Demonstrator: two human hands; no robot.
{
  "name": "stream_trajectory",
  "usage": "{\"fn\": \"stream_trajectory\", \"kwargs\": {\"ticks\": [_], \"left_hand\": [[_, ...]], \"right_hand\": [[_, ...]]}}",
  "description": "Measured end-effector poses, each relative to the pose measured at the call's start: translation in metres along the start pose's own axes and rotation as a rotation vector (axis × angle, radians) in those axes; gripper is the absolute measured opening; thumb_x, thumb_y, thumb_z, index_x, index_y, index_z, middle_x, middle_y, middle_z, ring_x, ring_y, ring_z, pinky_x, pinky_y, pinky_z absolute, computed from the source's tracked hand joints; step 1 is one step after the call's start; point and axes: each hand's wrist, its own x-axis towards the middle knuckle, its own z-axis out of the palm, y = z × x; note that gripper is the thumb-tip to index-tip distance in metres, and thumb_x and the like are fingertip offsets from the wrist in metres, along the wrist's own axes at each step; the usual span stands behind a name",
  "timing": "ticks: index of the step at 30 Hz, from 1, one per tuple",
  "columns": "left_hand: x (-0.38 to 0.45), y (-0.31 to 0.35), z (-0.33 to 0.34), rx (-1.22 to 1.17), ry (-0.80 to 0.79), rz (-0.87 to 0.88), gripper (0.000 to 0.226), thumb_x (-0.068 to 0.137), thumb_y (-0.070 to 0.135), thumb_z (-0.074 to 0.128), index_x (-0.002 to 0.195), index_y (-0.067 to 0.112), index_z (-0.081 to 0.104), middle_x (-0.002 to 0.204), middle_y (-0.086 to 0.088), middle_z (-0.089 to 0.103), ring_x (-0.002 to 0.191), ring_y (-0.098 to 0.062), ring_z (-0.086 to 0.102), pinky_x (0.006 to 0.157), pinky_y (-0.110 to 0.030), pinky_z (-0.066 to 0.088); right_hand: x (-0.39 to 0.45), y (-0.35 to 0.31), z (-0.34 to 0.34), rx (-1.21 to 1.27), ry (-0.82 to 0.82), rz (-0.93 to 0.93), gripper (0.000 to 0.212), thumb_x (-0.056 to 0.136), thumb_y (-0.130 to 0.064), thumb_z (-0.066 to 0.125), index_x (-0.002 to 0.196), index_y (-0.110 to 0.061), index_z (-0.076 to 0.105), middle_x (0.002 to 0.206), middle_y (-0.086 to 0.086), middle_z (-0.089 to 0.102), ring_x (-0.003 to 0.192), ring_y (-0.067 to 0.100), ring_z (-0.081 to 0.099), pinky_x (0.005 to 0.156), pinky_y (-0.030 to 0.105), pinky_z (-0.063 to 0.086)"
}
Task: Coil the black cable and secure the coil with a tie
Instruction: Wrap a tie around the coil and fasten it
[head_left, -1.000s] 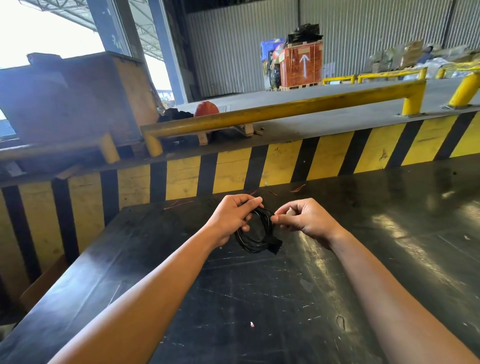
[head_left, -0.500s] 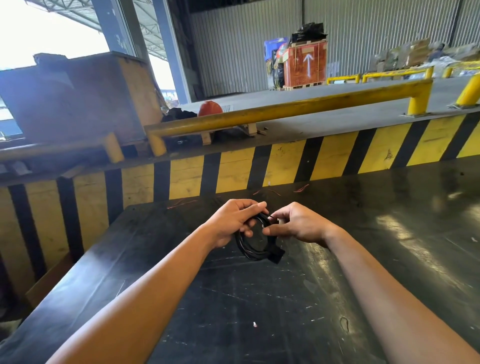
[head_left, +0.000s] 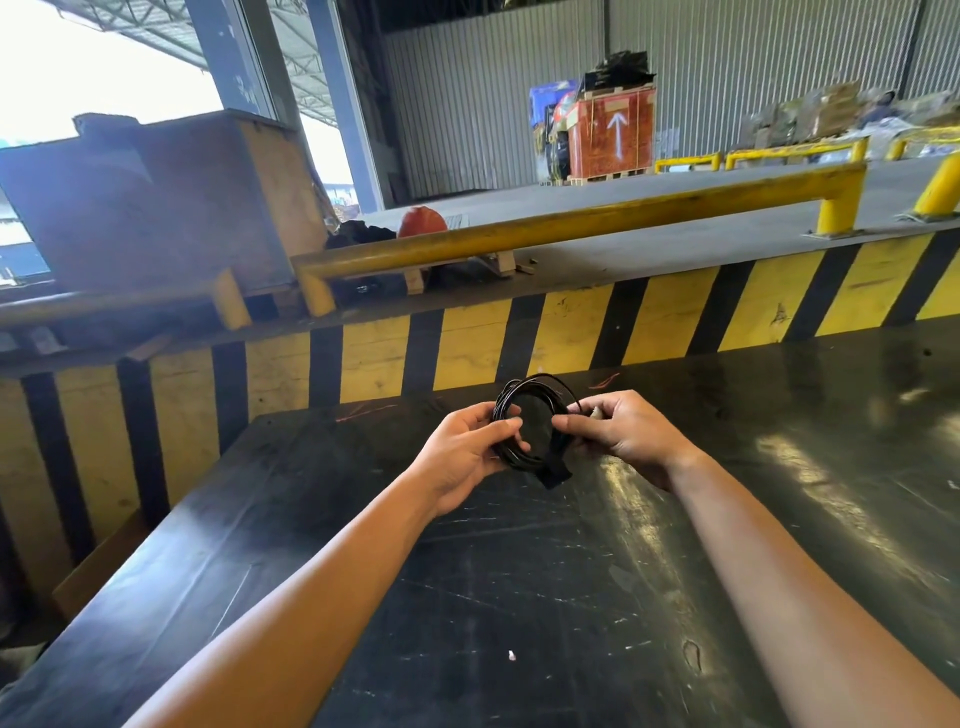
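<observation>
The black cable (head_left: 535, 387) is wound into a small round coil held upright above the dark table (head_left: 519, 597). My left hand (head_left: 462, 457) grips the coil's left side with thumb and fingers. On the coil's right side, my right hand (head_left: 623, 436) pinches the strands, with a small pale piece showing between its fingers. A flat black tab (head_left: 556, 475) sticks out below the coil. Whether that tab is the tie or a plug I cannot tell.
A yellow and black striped wall (head_left: 571, 332) runs behind the table, topped by a yellow rail (head_left: 571, 228). Thin reddish strands (head_left: 363, 413) lie near the table's far edge. A small white scrap (head_left: 511, 656) lies close to me. A wooden crate (head_left: 171, 202) stands far left.
Both hands have lifted the coil slightly and turned it more upright. My right hand has shifted its pinch along the coil's right side.
</observation>
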Motion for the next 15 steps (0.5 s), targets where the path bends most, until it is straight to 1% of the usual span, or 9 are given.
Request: {"fn": "stream_trajectory", "kwargs": {"ticks": [2, 3, 4, 5, 6, 8, 10, 12, 15], "left_hand": [[0.004, 0.001, 0.000, 0.024, 0.046, 0.000, 0.018, 0.091, 0.005, 0.057, 0.110, 0.004, 0.059, 0.077, -0.006, 0.062, 0.072, -0.016, 0.064, 0.079, -0.037, 0.058], [0.005, 0.002, 0.000, 0.038, 0.069, -0.003, 0.016, 0.091, 0.006, 0.057, 0.108, 0.005, 0.060, 0.078, -0.006, 0.061, 0.072, -0.016, 0.064, 0.076, -0.035, 0.058], [0.006, 0.002, 0.000, 0.050, 0.092, -0.007, 0.014, 0.091, 0.006, 0.058, 0.105, 0.005, 0.060, 0.079, -0.006, 0.061, 0.072, -0.016, 0.063, 0.073, -0.033, 0.058], [0.006, 0.002, 0.000, 0.060, 0.115, -0.013, 0.012, 0.091, 0.006, 0.058, 0.103, 0.006, 0.060, 0.080, -0.006, 0.061, 0.072, -0.016, 0.062, 0.070, -0.032, 0.058], [0.007, 0.001, 0.000, 0.066, 0.138, -0.020, 0.010, 0.091, 0.006, 0.059, 0.101, 0.007, 0.060, 0.081, -0.006, 0.061, 0.072, -0.016, 0.062, 0.068, -0.031, 0.057], [0.010, -0.001, 0.002, 0.061, 0.185, -0.038, 0.010, 0.090, 0.005, 0.059, 0.100, 0.007, 0.060, 0.082, -0.007, 0.061, 0.072, -0.016, 0.061, 0.068, -0.032, 0.056], [0.012, -0.004, 0.006, 0.025, 0.224, -0.048, 0.017, 0.089, 0.003, 0.060, 0.105, 0.005, 0.060, 0.083, -0.007, 0.062, 0.072, -0.016, 0.061, 0.071, -0.035, 0.056], [0.013, -0.005, 0.011, 0.010, 0.241, -0.038, 0.025, 0.088, 0.001, 0.060, 0.113, 0.002, 0.058, 0.085, -0.007, 0.063, 0.070, -0.015, 0.061, 0.074, -0.037, 0.054], [0.011, -0.007, 0.018, 0.010, 0.242, -0.018, 0.028, 0.087, 0.000, 0.060, 0.114, 0.003, 0.058, 0.088, -0.009, 0.066, 0.069, -0.014, 0.063, 0.076, -0.039, 0.055]], "right_hand": [[-0.001, -0.002, -0.005, -0.010, 0.112, -0.030, 0.023, 0.076, -0.027, 0.075, 0.091, -0.009, 0.073, 0.083, 0.020, 0.071, 0.068, 0.012, 0.065, 0.077, 0.031, 0.053], [-0.001, -0.004, -0.007, -0.035, 0.204, -0.051, 0.017, 0.081, -0.022, 0.072, 0.094, -0.011, 0.072, 0.088, 0.019, 0.072, 0.074, 0.015, 0.066, 0.082, 0.033, 0.053], [-0.001, -0.006, -0.010, -0.042, 0.291, -0.068, 0.015, 0.085, -0.016, 0.067, 0.098, -0.010, 0.071, 0.092, 0.019, 0.072, 0.081, 0.019, 0.066, 0.087, 0.034, 0.052], [-0.002, -0.009, -0.012, -0.023, 0.350, -0.078, 0.017, 0.088, -0.011, 0.062, 0.103, -0.008, 0.069, 0.097, 0.019, 0.071, 0.086, 0.021, 0.066, 0.090, 0.034, 0.052], [-0.003, -0.013, -0.013, 0.024, 0.364, -0.083, 0.020, 0.089, -0.005, 0.057, 0.107, -0.006, 0.067, 0.100, 0.018, 0.070, 0.088, 0.021, 0.066, 0.092, 0.032, 0.051], [-0.009, -0.022, -0.008, 0.154, 0.272, -0.094, 0.025, 0.091, 0.004, 0.047, 0.107, -0.003, 0.064, 0.104, 0.016, 0.067, 0.088, 0.017, 0.065, 0.087, 0.027, 0.053], [-0.014, -0.029, 0.004, 0.194, 0.140, -0.078, 0.029, 0.091, 0.010, 0.039, 0.106, 0.000, 0.062, 0.101, 0.014, 0.064, 0.083, 0.015, 0.065, 0.079, 0.023, 0.057], [-0.012, -0.024, 0.018, 0.102, 0.094, -0.031, 0.027, 0.092, 0.010, 0.038, 0.104, -0.003, 0.058, 0.099, 0.012, 0.062, 0.081, 0.016, 0.068, 0.076, 0.024, 0.059], [-0.004, -0.010, 0.029, -0.156, 0.184, 0.026, 0.018, 0.091, -0.001, 0.051, 0.104, -0.013, 0.050, 0.103, 0.011, 0.063, 0.089, 0.022, 0.068, 0.083, 0.036, 0.057]]}}
